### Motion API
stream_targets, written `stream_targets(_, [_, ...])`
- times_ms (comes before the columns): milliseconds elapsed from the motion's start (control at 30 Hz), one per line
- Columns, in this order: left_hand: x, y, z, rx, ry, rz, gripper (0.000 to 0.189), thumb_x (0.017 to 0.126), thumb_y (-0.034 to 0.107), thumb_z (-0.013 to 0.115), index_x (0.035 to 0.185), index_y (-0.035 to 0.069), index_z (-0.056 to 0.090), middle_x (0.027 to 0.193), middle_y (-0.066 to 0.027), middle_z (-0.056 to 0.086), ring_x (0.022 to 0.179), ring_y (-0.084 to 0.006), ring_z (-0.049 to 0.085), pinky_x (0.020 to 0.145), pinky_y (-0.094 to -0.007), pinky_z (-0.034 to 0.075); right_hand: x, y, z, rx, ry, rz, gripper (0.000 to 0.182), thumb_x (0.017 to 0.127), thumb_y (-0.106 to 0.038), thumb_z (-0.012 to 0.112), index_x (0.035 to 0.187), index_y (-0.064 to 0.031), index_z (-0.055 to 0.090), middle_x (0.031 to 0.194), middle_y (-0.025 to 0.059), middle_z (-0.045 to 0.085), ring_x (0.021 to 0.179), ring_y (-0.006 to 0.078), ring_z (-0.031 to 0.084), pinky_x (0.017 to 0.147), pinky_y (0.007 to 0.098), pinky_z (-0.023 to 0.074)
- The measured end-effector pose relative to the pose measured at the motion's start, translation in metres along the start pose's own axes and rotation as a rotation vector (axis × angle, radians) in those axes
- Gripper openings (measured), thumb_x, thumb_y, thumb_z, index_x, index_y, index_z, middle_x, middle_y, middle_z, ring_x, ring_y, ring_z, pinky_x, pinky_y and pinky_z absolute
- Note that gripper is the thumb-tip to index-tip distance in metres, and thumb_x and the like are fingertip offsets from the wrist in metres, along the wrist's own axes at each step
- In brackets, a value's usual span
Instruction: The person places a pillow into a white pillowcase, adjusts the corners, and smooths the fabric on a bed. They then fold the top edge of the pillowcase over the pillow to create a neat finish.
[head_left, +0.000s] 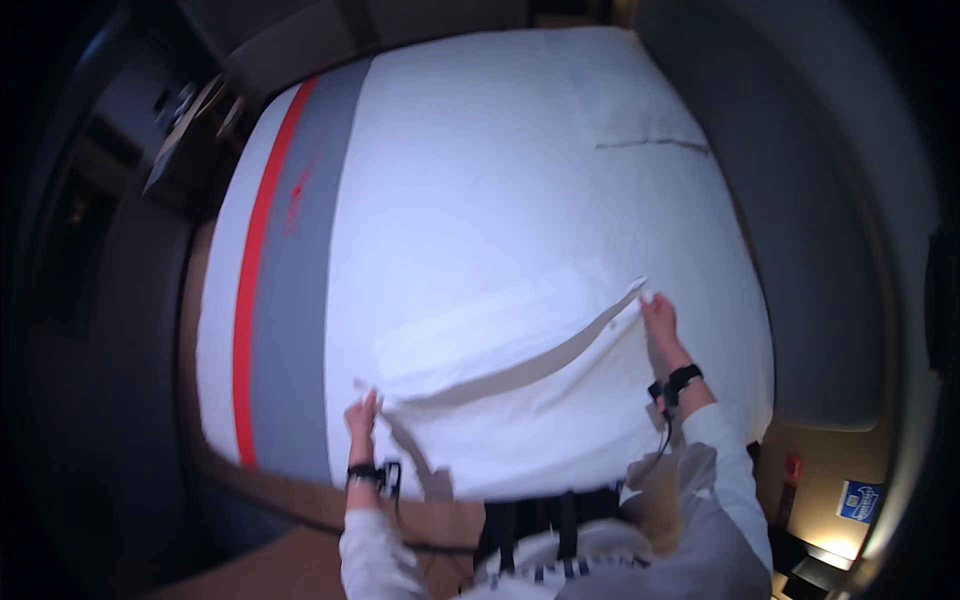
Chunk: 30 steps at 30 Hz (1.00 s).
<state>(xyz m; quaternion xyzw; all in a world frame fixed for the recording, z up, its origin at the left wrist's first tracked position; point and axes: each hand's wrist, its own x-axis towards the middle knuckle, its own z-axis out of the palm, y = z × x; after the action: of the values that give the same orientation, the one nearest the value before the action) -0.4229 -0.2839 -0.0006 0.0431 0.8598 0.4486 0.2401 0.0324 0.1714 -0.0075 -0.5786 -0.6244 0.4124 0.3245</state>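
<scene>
A large bed with a white cover (480, 187) lies before me. My left hand (361, 416) is closed on one corner of a white cloth (517, 412) near the bed's near side. Pinched in my right hand (660, 319) is the cloth's other upper corner, farther up the bed. Its top edge sags between my hands, with a grey shadow band along it. The cloth drapes down toward my body; I cannot tell whether it is a separate piece or part of the bedding. Both wrists carry black straps with small devices and cables.
A grey bed runner (289, 300) with a red stripe (251, 300) crosses the bed's left end. A dark curved crease (652, 143) shows at the upper right. The grey padded headboard (817, 262) stands to the right. A blue card (859, 501) sits near a lit lamp at lower right.
</scene>
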Motion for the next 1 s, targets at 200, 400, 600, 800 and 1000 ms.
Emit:
stream_targets(200, [0.048,-0.117,0.071,0.303,0.033,0.202,0.037,0.072,0.031,0.070,0.062,0.002,0.051,0.060,0.0001,0.050,0.052,-0.0089,0.038,0.045,-0.0276,0.034,0.028,0.083,0.046,-0.139,0.003,-0.234,0.028,0.075,-0.023,0.066,0.088,-0.0010,0.055,0.084,0.0123,0.056,0.076,0.0212,0.052,0.068,0.0315,0.0435])
stream_targets(400, [0.084,-0.087,0.117,-0.206,0.100,0.116,0.022,0.084,0.018,0.059,0.082,-0.003,0.054,0.079,-0.0015,0.054,0.070,-0.0087,0.046,0.063,-0.0219,0.040,0.024,0.084,0.093,-0.277,0.023,-0.126,0.023,0.081,-0.020,0.059,0.093,-0.0006,0.052,0.076,0.0107,0.055,0.067,0.0180,0.052,0.062,0.0297,0.0424])
stream_targets(600, [0.082,-0.101,0.100,-0.381,0.268,0.079,0.027,0.085,0.020,0.058,0.097,-0.005,0.059,0.096,-0.0047,0.059,0.089,-0.0092,0.052,0.079,-0.0195,0.041,0.043,0.080,0.095,-0.096,0.017,-0.239,0.015,0.079,-0.012,0.060,0.087,-0.0003,0.056,0.078,0.0095,0.052,0.070,0.0192,0.049,0.066,0.0289,0.0411])
stream_targets(800, [0.083,-0.097,0.099,-0.371,0.214,-0.016,0.023,0.084,0.019,0.060,0.092,-0.002,0.062,0.085,-0.0011,0.059,0.078,-0.0076,0.051,0.069,-0.0195,0.040,0.044,0.085,0.101,-0.323,0.076,-0.314,0.017,0.077,-0.015,0.063,0.086,-0.0011,0.059,0.077,0.0101,0.054,0.072,0.0220,0.050,0.065,0.0316,0.0410])
stream_targets(1000, [0.082,-0.104,0.090,-0.181,0.150,-0.041,0.021,0.081,0.022,0.063,0.086,0.001,0.062,0.075,0.0020,0.054,0.070,-0.0062,0.046,0.061,-0.0196,0.036,0.043,0.080,0.100,-0.195,-0.114,-0.078,0.022,0.079,-0.023,0.062,0.084,-0.0023,0.060,0.070,0.0073,0.054,0.064,0.0150,0.047,0.059,0.0279,0.0386])
